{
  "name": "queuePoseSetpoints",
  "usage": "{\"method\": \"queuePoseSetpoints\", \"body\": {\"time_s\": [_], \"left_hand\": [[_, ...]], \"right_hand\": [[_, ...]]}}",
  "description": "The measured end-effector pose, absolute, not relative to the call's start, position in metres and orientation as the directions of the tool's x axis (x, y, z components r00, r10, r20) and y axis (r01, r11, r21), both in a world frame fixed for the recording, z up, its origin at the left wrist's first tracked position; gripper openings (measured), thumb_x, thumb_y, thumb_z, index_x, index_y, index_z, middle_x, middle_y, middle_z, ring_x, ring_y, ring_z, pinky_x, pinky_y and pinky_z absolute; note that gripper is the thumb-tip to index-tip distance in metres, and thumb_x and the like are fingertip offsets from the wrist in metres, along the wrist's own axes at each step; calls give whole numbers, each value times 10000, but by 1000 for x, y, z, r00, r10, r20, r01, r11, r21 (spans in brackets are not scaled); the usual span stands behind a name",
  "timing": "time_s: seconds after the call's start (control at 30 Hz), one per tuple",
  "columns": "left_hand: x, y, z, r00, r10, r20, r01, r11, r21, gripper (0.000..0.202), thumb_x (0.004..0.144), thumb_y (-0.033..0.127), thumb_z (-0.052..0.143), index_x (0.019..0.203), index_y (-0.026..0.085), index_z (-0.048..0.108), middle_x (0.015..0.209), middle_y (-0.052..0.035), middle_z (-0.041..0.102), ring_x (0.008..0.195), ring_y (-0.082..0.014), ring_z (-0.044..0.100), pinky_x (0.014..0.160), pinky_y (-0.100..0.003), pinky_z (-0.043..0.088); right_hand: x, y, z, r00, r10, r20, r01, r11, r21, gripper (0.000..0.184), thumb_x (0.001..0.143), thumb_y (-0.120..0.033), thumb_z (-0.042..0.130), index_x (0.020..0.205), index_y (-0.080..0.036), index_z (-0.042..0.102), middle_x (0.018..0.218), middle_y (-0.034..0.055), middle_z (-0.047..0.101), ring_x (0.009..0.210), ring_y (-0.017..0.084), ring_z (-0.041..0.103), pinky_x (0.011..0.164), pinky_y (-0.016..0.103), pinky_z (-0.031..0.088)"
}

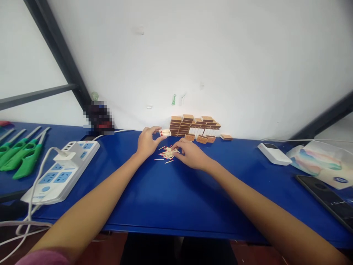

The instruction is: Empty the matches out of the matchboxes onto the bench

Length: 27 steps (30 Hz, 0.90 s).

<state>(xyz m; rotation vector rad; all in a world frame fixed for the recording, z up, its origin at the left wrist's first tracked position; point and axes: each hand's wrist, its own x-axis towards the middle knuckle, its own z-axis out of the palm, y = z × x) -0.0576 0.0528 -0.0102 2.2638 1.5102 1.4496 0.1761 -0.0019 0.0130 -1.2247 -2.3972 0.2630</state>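
My left hand (149,141) grips a small white matchbox tray (165,133) between thumb and fingers, a little above the table. Several red-tipped matches lie inside the tray. On the blue table, just below and to the right of it, is a loose pile of matches (167,154). My right hand (190,154) is at the right side of this pile with thumb and fingertips pinched together. Whatever is between those fingertips is too small to make out. Behind both hands, brown-sided matchboxes (184,127) are stacked against the wall, with a few lying in front.
A single matchbox (226,137) lies right of the stack. To the left are a white power strip (78,162) with cables and green-handled lighters (29,158). At the right sit a white device (274,154), a plastic packet (317,162) and a dark phone (325,195).
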Motion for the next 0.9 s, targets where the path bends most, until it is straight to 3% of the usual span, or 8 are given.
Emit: {"method": "queuePoseSetpoints", "body": {"time_s": [0.1,0.27,0.6,0.9], "left_hand": [[-55,51,-9,86,749,657,680,-526,511,439,829,292,941,1223,210,766,1076,-68,796,973,-235,722,907,-367,570],[-53,49,-8,78,762,643,668,-518,534,461,817,288,953,1227,208,757,1086,-62,797,978,-221,726,920,-359,570],[-52,49,-11,97,766,636,688,-514,513,447,836,304,939,1231,219,750,1096,-60,793,1021,-238,735,940,-369,575],[-49,45,-9,144,766,627,679,-537,500,444,840,310,936,1230,224,744,1105,-54,801,1036,-242,720,942,-370,561]], "right_hand": [[165,22,26,-447,875,187,829,484,-281,124,982,-235,726,1072,-166,778,1091,105,755,974,220,703,860,308,497],[150,37,41,-335,936,-111,919,299,-258,216,996,-355,741,931,-165,820,948,106,826,870,233,747,720,294,487],[138,28,51,-376,900,-219,918,329,-222,201,977,-303,775,1070,-134,831,1099,131,837,936,222,769,703,256,492],[152,17,54,-417,871,-259,907,380,-179,191,1028,-208,640,1064,-145,817,1142,138,827,1046,258,753,761,268,481]]}}
